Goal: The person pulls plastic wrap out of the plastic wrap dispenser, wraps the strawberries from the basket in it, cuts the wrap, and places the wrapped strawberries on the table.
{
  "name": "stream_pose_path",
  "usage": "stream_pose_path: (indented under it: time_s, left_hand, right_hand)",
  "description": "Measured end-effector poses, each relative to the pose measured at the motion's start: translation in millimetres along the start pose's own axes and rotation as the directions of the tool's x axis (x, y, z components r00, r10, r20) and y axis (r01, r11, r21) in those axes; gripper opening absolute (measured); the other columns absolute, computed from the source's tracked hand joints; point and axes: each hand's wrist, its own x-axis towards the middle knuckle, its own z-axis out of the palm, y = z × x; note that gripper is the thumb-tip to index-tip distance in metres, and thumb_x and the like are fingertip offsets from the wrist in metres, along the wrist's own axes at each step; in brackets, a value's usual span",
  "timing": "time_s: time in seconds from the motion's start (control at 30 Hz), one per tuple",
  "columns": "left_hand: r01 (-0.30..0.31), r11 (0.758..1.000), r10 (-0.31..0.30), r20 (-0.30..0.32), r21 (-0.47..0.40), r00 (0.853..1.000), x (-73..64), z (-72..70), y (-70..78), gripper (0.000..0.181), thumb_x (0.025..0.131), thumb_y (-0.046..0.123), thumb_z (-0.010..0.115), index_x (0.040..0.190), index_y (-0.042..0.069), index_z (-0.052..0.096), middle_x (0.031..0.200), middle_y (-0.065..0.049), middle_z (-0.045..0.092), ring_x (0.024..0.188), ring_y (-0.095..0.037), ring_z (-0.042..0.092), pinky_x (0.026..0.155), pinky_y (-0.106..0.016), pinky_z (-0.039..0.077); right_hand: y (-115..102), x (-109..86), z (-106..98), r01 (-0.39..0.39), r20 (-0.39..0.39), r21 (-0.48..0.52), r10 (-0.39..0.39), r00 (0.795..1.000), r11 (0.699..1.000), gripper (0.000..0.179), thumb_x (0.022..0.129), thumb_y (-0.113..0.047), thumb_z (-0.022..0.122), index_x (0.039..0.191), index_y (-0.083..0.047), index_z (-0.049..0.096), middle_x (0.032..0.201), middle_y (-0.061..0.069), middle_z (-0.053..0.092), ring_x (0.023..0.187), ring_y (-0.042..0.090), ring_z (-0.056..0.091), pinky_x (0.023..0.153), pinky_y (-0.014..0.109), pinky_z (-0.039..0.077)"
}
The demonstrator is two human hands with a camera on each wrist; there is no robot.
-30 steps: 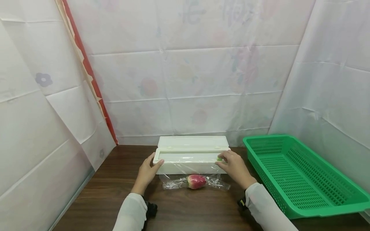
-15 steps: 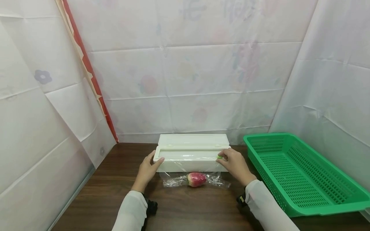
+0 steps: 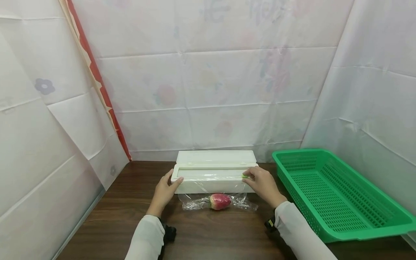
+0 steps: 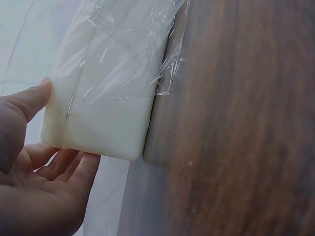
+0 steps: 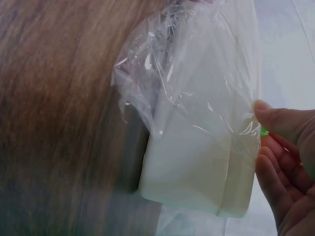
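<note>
A white cling film dispenser point(image 3: 208, 186) stands on the table in the head view, its lid point(image 3: 216, 157) raised at the back. Clear cling film point(image 3: 198, 206) hangs over its front, wrapped around a red and pale-yellow fruit-shaped item point(image 3: 220, 201) on the table before it. My left hand point(image 3: 164, 191) grips the dispenser's left end, thumb on the top edge and fingers against the end, as the left wrist view shows. At the right end, my right hand point(image 3: 264, 185) pinches a small green slide cutter point(image 5: 264, 132) on the top edge; fingers mostly hide it.
A green perforated plastic basket point(image 3: 398, 228) stands at the right on the brown wooden table point(image 3: 208, 238). White sheeting point(image 3: 208, 83) hangs behind and along both sides. Black wrist cameras point(image 3: 169, 234) sit at the cuffs.
The head view has tilted and shifted slightly. Both hands keep their places on the dispenser, and the wrapped fruit-shaped item lies as before. Any slide of the cutter is too small to tell.
</note>
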Motion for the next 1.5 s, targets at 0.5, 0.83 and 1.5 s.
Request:
stream_pose_path:
  time_s: [0.5,0.83,1.5]
  left_hand:
    - [-0.002,1.000,0.002,0.011,0.013,1.000,-1.1,-1.2,0.2,0.079,0.086,0.048,0.061,0.145,0.006,0.029,0.142,-0.026,0.035,0.127,-0.038,0.034,0.103,-0.059,0.032]
    - [0.001,1.000,-0.001,0.014,0.006,1.000,-0.6,-1.2,1.0,0.077,0.087,0.045,0.061,0.145,0.005,0.029,0.142,-0.026,0.035,0.127,-0.039,0.033,0.103,-0.060,0.031]
    - [0.008,1.000,-0.008,0.014,0.023,1.000,-0.2,-0.4,0.6,0.079,0.087,0.047,0.060,0.145,0.005,0.028,0.140,-0.026,0.037,0.126,-0.040,0.035,0.102,-0.059,0.033]
  right_hand:
    - [-1.4,-0.3,0.9,0.022,-0.005,-0.013,-0.022,1.000,1.000,0.017,0.078,-0.025,0.075,0.093,-0.018,0.071,0.090,-0.003,0.069,0.078,0.011,0.058,0.065,0.037,0.053]
    - [0.0,-0.7,3.4,0.045,-0.017,-0.012,-0.045,0.999,0.999,0.015,0.079,-0.024,0.075,0.093,-0.022,0.072,0.094,-0.006,0.069,0.079,0.008,0.058,0.063,0.036,0.053]
    - [1.6,-1.0,3.1,0.098,-0.003,-0.051,-0.098,0.995,0.994,0.022,0.079,-0.022,0.074,0.100,-0.027,0.073,0.102,-0.007,0.069,0.083,0.007,0.054,0.055,0.031,0.050]
